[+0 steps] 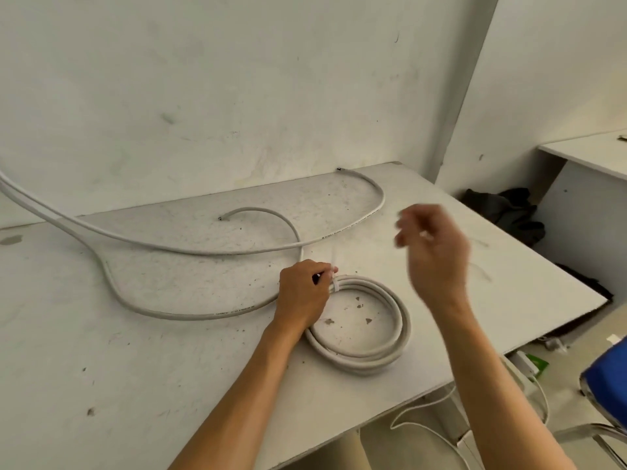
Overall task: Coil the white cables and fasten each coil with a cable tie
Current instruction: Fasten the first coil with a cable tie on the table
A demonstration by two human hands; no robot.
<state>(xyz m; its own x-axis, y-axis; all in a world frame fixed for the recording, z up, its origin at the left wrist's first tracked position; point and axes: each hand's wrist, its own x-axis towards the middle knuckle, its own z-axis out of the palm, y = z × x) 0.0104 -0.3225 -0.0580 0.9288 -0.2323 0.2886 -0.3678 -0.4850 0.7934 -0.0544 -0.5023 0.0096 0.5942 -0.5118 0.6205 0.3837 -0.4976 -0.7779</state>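
The left hand point(303, 293) pinches the cable tie point(334, 283) at the coil's point(359, 325) ten o'clock edge, mid-desk point(101, 368). The right hand point(436, 252), blurred and loosely curled, is probably pulling the tail; pull straight and keep the turns bunched. Count: one coil, one tie, two loose cables point(203, 247).

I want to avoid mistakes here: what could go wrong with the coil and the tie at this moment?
Only the left hand pins the coil at the cable tie; the blurred right hand is raised clear. The turns may spring apart if that grip slips. The loose cable nearby could snag the coil.
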